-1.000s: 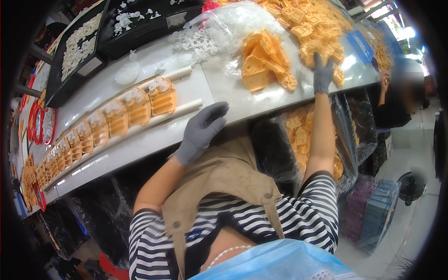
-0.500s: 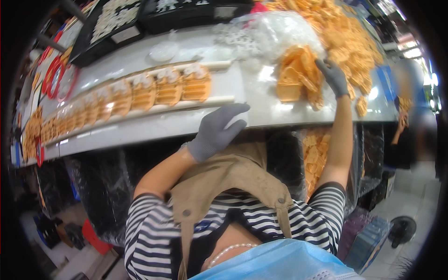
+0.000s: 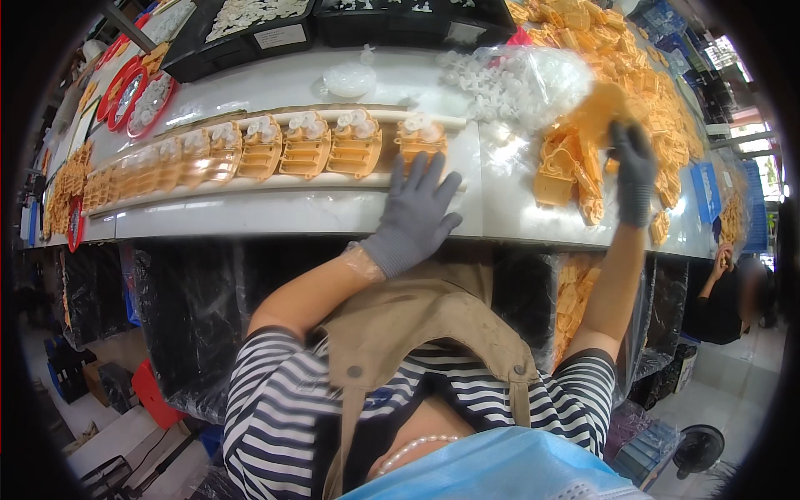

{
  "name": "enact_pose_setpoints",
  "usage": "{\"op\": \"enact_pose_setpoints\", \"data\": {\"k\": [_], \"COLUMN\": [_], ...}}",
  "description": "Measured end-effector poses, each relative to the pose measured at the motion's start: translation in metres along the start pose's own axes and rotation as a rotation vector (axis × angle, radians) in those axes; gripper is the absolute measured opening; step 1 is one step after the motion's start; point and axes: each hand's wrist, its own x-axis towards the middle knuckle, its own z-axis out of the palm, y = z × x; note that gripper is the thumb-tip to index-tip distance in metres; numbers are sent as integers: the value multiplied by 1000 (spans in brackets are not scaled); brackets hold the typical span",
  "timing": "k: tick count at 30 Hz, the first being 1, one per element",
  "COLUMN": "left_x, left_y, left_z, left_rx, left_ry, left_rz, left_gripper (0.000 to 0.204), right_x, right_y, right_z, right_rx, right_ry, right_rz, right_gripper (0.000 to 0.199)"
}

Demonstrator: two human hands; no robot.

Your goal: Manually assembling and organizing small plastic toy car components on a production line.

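L hand (image 3: 415, 218) spread, fingertips at the end orange piece (image 3: 419, 140) on white rails (image 3: 325, 182) ahead; R hand (image 3: 635, 171) by a blurred orange part (image 3: 602, 104), can't tell if pinching; looks like pick-and-line-up, next move prob. needs firm R grip.

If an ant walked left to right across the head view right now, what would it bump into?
A red-rimmed tray → the leftmost black tray → a round white thing → the left gloved hand → a small orange pile → the right gloved hand → a blue box.
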Motion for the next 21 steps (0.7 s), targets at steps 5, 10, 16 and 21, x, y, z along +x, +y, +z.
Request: {"op": "enact_pose_setpoints", "data": {"k": [5, 10, 16, 21], "left_x": [-4, -1, 17, 36], "left_y": [-11, -31, -33, -41], "left_z": [-1, -16, -26, -14], "left_rx": [-545, -966, -1384, -1198], "left_ry": [239, 372, 264, 125], "left_rz": [-3, -322, -516, -555], "left_gripper": [45, 47, 48, 53], "right_x": [-53, -74, -74, -69], "right_y": [-3, -3, 0, 11], "right_z": [78, 133, 150, 154], "right_rx": [179, 345, 398, 246], "right_ry": [-421, -530, -534, -527], "right_rz": [239, 407, 439, 397], "right_gripper": [40, 44, 41, 38]}}
